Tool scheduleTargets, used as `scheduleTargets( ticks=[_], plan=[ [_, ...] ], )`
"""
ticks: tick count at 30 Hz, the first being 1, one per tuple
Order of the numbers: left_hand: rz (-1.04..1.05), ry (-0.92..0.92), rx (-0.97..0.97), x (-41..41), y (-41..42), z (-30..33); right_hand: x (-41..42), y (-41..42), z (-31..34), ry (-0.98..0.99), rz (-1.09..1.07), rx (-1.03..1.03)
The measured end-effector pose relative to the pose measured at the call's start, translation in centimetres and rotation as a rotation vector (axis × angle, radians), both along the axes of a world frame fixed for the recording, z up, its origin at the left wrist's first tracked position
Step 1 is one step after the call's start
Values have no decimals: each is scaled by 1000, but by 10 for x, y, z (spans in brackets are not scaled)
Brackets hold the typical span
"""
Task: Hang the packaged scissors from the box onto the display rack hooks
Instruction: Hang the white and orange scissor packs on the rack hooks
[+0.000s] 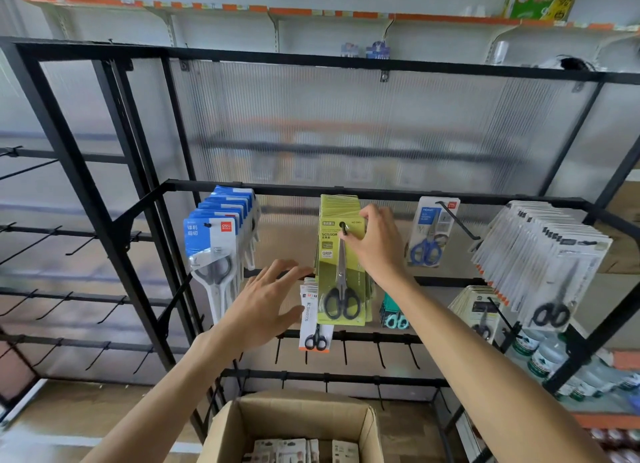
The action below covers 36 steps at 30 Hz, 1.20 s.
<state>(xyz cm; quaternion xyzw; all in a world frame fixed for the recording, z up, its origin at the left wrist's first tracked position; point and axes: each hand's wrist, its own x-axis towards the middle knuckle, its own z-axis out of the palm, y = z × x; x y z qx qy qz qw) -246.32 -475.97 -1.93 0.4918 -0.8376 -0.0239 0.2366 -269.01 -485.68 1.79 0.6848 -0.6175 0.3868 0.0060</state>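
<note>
Head view: a black metal display rack [104, 220] with thin hooks fills the frame, backed by ribbed translucent panels. At the centre hangs a stack of green card scissors packs [341, 265], each showing black-handled scissors. The person's right hand [375, 244] pinches the top of the front green pack with thumb and curled fingers, right at its hang hole, where the tip of the black hook [344, 227] pokes through. The left hand [266, 303], at about 8 o'clock from that pack, is spread with straight fingers and grips nothing; its fingertips [304, 272] reach just beside the pack's left edge.

At 9 o'clock from the green stack hang blue-and-white packs of grey-handled scissors [216, 247]. At 3 o'clock hangs a single pack of blue-handled scissors [431, 234], and farther right a thick row of white packs with black scissors [543, 254]. Just below the green stack, at 7 o'clock, hangs a small white pack of black scissors [315, 324].

At 6 o'clock, along the bottom edge, stands an open brown cardboard box [298, 421] holding more packaged scissors [298, 448].
</note>
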Motion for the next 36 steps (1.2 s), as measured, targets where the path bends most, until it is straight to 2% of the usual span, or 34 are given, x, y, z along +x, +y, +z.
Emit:
scheduleTargets(
  ticks=[8,18,30,36],
  plan=[
    [-40,2,-25,-1,5,1,5,18,-2,200,19,-185],
    [-51,22,-7,2,7,-5,1,26,-14,120,87,-119],
    [-72,16,45,-18,1,-15,-8,40,-17,128,78,-106],
    [-51,-7,89,-7,3,-31,-35,59,-49,152,116,-94]
  ],
)
